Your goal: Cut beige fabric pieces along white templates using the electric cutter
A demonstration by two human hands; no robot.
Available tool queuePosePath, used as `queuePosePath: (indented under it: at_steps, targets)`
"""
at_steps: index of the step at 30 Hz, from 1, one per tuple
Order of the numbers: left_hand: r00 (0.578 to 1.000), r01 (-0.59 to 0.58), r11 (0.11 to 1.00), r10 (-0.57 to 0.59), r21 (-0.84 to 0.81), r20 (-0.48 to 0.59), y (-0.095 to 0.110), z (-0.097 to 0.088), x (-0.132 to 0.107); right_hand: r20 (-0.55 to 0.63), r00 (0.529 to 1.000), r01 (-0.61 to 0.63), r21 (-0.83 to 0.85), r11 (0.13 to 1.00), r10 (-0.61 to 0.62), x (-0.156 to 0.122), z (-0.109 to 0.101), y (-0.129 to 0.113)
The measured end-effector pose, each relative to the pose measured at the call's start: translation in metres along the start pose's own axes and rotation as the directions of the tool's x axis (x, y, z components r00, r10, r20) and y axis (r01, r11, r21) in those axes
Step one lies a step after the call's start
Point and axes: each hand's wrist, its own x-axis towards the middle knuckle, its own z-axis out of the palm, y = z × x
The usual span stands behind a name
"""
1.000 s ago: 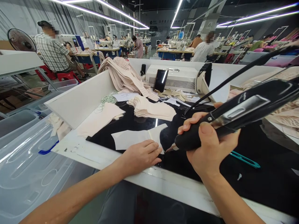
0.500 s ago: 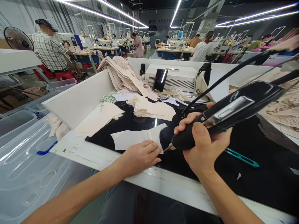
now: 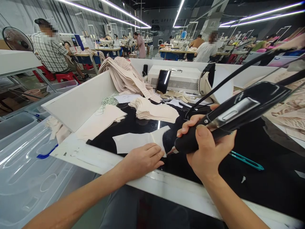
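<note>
My left hand (image 3: 144, 160) is closed at the near right edge of a white cut piece (image 3: 133, 143), fingers bent together on it and pressing it to the black table surface (image 3: 181, 167). A pale strip crosses the piece near its right end. My right hand (image 3: 209, 149) is wrapped round a black corded hand tool (image 3: 240, 113) with a silver panel. The tool is tilted, its narrow metal tip (image 3: 172, 150) low beside the piece's right edge, close to my left fingers. Whether the tip touches the piece I cannot tell.
Beyond lie a stack of cream fabric pieces (image 3: 154, 109), another cream pile (image 3: 105, 121), draped fabric strips (image 3: 126, 74), a phone (image 3: 163, 81) and a white vented box (image 3: 176, 78). A teal tool (image 3: 247, 160) lies right. Clear plastic bins (image 3: 30, 178) stand left; people sit at sewing machines behind.
Both hands, the white piece and the black tool hold almost the same place. The view has shifted very slightly.
</note>
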Motion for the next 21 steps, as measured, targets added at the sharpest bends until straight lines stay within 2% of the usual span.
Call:
queuePosePath:
  at_steps: [4,9,21]
  targets:
    - [1.000,-0.013,1.000,0.013,0.012,-0.016,0.0003,-0.0007,0.0012,0.012,1.000,-0.016,-0.026,1.000,0.016,-0.0023,-0.0010,0.0007]
    - [1.000,0.007,1.000,-0.007,-0.002,0.014,-0.0001,0.0003,-0.0002,0.025,0.999,-0.022,-0.080,0.997,0.024,-0.0019,-0.0024,0.0011]
    - [1.000,-0.007,1.000,0.007,0.017,-0.018,-0.0005,0.0010,0.0002,0.040,0.999,-0.002,-0.038,0.999,0.004,-0.0050,-0.0006,0.0014]
